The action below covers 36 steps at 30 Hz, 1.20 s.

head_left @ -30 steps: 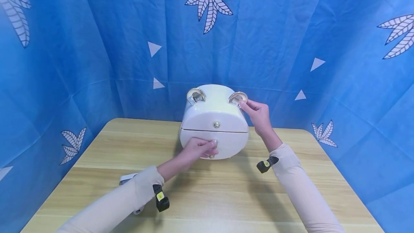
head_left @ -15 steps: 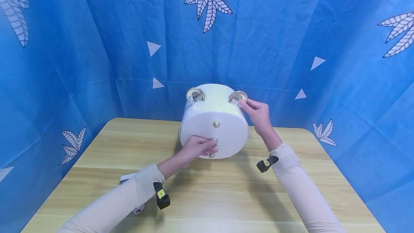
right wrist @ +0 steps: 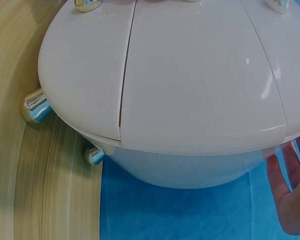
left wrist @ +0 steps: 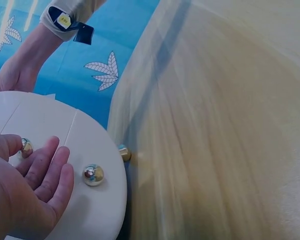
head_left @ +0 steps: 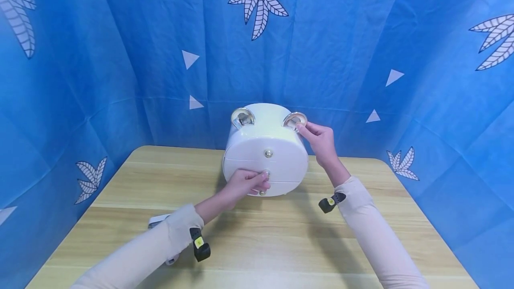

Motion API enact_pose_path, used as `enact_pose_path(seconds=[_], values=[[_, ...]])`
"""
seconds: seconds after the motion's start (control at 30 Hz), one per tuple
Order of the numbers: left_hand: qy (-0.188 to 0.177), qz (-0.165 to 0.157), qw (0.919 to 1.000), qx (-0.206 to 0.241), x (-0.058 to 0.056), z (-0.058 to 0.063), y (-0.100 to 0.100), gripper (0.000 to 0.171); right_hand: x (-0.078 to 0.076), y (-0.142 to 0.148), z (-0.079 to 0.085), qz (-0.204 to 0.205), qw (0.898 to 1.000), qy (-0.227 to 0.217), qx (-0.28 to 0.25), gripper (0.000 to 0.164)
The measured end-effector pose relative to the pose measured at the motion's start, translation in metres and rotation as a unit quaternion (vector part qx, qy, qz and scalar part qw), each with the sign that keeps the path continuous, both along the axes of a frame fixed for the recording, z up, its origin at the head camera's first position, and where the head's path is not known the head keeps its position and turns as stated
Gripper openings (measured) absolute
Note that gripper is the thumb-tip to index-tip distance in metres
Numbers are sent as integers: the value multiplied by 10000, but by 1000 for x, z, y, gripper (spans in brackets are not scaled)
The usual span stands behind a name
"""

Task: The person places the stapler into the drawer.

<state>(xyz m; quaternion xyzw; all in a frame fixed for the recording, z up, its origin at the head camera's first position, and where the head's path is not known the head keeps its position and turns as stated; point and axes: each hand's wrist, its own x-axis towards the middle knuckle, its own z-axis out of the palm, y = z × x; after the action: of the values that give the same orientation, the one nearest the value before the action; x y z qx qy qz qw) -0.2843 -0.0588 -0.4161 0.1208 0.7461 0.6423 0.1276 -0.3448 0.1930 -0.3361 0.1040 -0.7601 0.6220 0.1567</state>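
Note:
A white oval drawer box (head_left: 287, 159) with three drawers stands at the table's back. On top are two gold-rimmed, ear-shaped ornaments; the left one (head_left: 242, 117) is untouched. My left hand (head_left: 242, 186) pinches the round gold knob (left wrist: 26, 148) of the middle drawer between thumb and index finger. Its other fingers spread loosely beside the bottom drawer's knob (left wrist: 93, 175). My right hand (head_left: 321, 142) grips the right ear ornament (head_left: 295, 118) by its outer edge. In the right wrist view, that hand's fingertips are partly hidden behind the box. The drawer fronts look flush.
A white and grey object (head_left: 158, 220) lies on the wooden table (head_left: 281, 244), mostly hidden under the left sleeve. Gold feet (right wrist: 37, 106) support the box. A blue patterned curtain (head_left: 341, 57) closes off the back and both sides.
The dark gap above the middle drawer has closed, and the seam below that drawer now shows: it has moved in. Both hands keep their hold with hardly any movement.

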Motion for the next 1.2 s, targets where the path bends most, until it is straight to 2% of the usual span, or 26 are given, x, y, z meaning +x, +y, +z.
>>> enact_pose_path(seconds=[0.13, 0.27, 0.4, 0.57, 0.93, 1.2], values=[[8, 177, 9998, -14, 4, -6, 0, 38, -1, 0, 0, -10, 10000, 19, -1, 43], [-69, 399, 9992, 16, 10, -18, 0, 34, -2, -1, 1, 15, 10000, 61, -11, 42], [-298, 611, 9977, -17, 15, -31, 0, 33, -1, 0, 1, 19, 10000, 29, -18, 41], [-612, 779, 9950, -137, 18, -39, 0, 39, 0, -1, 2, 24, 10000, -25, 19, 42], [-742, 519, 9951, -395, 15, -50, 3, 41, 0, -1, -1, -47, 10000, -34, -17, 42], [-669, 490, 9959, -371, 13, -50, 7, 39, 0, -1, -1, -72, 9999, -45, 58, 43]])
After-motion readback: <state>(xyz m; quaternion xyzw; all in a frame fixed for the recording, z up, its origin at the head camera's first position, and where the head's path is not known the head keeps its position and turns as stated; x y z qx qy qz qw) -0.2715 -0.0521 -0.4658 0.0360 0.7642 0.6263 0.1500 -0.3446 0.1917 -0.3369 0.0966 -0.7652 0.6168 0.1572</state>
